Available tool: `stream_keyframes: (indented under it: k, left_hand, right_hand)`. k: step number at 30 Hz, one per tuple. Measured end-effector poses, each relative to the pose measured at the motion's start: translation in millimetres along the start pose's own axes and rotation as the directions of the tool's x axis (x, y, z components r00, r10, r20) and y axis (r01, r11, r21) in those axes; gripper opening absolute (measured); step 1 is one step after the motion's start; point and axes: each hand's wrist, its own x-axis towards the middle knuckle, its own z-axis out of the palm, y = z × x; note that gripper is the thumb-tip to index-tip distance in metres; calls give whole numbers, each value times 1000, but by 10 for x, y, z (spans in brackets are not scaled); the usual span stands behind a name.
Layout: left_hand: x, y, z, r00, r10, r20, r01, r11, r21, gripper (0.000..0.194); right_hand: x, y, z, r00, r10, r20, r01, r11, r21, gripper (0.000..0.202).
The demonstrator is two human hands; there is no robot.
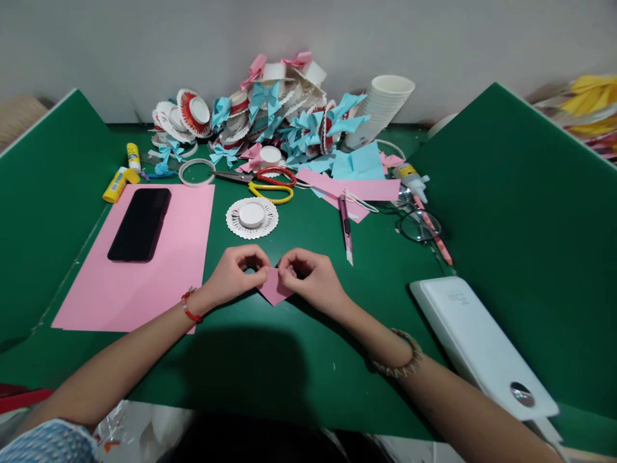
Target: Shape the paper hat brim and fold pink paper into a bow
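A small piece of pink paper [274,288], pointed at its lower end, is held between my two hands over the green table. My left hand [240,273] pinches its left upper edge between thumb and fingers. On the other side, my right hand [311,275] has its thumb and fingers closed on the paper's right upper edge. Just beyond my left hand lies a white scalloped disc [252,217] with a round raised centre. A pink craft knife [345,225] rests beyond my right hand, its blade toward me.
Scissors [272,184] lie behind the disc. A black phone [139,224] sits on pink sheets [187,257] at left. At right are glasses [420,226] and a white power bank [482,341]. Paper hats with bows [265,116] and stacked cups [380,109] stand at the back.
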Motion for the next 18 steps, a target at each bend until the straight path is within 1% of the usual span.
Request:
stream_keyframes:
  k: [4,7,10,16,18]
  left_hand:
    - [2,-4,-24,1000,18,24,-18,1000,12,7]
    - [-8,-14,-11,997,44,58,-46,998,44,6]
    - [-18,-14,6,996,44,77,-49,997,60,7]
    - [-16,-12,3,996,33,82,-34,999,7,8]
    - [-4,-16,-27,998,43,52,-43,999,-1,8]
  right_hand:
    - [1,-6,-7,1000,0,12,0,1000,24,3]
    - [5,-12,-1,1000,-1,24,0,1000,24,3]
    - [3,-19,7,999,-2,37,1,1000,14,3]
    - [0,-38,9,998,23,56,-24,999,30,2]
    - [10,-33,-2,998,43,41,-45,997,58,3]
